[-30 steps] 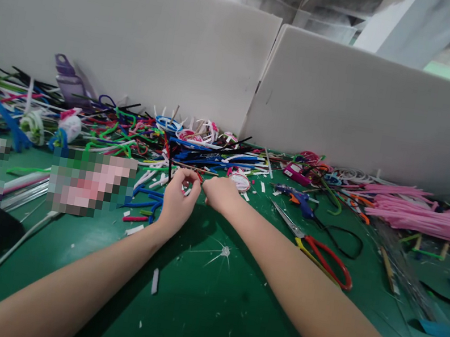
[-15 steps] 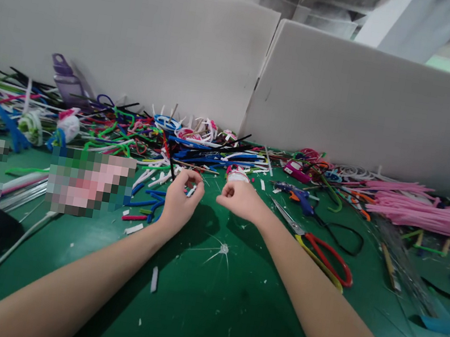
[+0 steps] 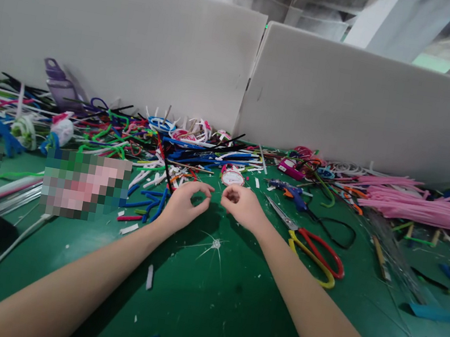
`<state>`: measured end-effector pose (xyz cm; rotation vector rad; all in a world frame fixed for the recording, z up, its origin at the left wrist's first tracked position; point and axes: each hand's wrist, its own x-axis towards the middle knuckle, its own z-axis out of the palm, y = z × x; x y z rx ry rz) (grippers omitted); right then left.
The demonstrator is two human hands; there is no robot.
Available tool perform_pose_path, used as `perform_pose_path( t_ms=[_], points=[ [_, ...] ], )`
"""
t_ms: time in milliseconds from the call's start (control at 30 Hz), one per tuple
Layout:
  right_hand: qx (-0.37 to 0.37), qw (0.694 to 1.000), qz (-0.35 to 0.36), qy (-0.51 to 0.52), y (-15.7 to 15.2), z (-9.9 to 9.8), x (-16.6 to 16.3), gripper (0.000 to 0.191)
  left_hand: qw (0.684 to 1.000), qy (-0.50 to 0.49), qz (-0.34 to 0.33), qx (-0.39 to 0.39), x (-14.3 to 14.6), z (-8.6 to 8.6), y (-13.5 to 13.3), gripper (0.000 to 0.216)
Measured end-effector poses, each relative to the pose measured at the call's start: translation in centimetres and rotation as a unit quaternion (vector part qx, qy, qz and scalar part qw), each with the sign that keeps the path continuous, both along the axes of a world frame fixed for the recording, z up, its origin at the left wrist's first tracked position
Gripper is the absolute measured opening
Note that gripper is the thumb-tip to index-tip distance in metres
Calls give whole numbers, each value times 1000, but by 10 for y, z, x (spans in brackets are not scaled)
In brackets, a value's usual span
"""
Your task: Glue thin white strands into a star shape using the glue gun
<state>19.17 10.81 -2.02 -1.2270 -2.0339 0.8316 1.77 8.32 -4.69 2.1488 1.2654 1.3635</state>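
Pinched thumb-to-forefinger, the left hand (image 3: 182, 207) makes a small ring over the green mat (image 3: 202, 303), with a black pipe cleaner (image 3: 167, 169) slanting up from just behind it; whether that stem actually sits inside the pinch cannot be told, since the fingers hide the contact. The right hand (image 3: 244, 206) is curled nearly closed with its fingertips bunched — something very small may sit between them, but nothing can be made out. The 2 hands are near each other and not touching, fingertips facing across a narrow gap.

Just beyond the right hand lies a small round white-and-red piece (image 3: 232, 178), apart from the fingers. Behind both hands spreads a tangled heap of coloured pipe cleaners (image 3: 134, 142) against the white partition (image 3: 141, 51). To the right, well clear of the wrists, lie scissors (image 3: 315, 250) with red and yellow handles and a blue glue gun (image 3: 290, 191); a bundle of pink stems (image 3: 417, 206) sits farther off.

Judging by the posture, this is fine fingertip work on a thin stem. It would go best with both forearms resting on the mat for steadiness and the pinch kept close to the working end, so the wire bends where intended rather than bowing along its length. Pressure should stay light — enough to stop slipping without crushing the fuzz. Loose offcuts near the left wrist could snag, so the hands are better kept over the bare patch.
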Motion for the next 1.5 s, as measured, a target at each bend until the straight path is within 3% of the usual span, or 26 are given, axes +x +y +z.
perform_pose_path(
  t_ms=[100,233,367,533,667,767,867,967,1033,1200,1400,1500],
  points=[
    [25,1000,0,6,-2,-1,2,6,999,43,33,3,0,0,1,6],
    [16,1000,10,4,0,1,11,6,990,51,126,27,-5,1,5,4],
    [-10,997,-60,42,9,-3,26,11,980,12,198,11,-15,0,12,7],
    [-43,984,-106,136,15,-14,35,23,958,13,267,106,-15,6,8,7],
    [-30,980,-119,156,9,-18,29,12,951,21,270,147,-7,11,-1,6],
    [-29,981,-93,169,6,-22,24,8,961,36,254,107,-8,5,3,5],
    [-10,984,-89,151,4,-24,22,10,958,21,280,64,-16,0,11,6],
    [40,987,-115,105,2,-24,21,13,942,-6,310,126,-19,4,11,5],
    [35,989,-109,92,0,-22,19,13,950,-4,279,142,-17,8,7,5],
    [-65,988,-43,135,-6,-24,9,20,993,21,111,39,-2,7,2,8],
    [-90,985,3,146,-14,-19,1,21,998,26,41,29,4,5,-1,7],
    [-112,979,11,172,-15,-17,-2,19,997,51,52,14,3,5,-2,6]
  ],
)
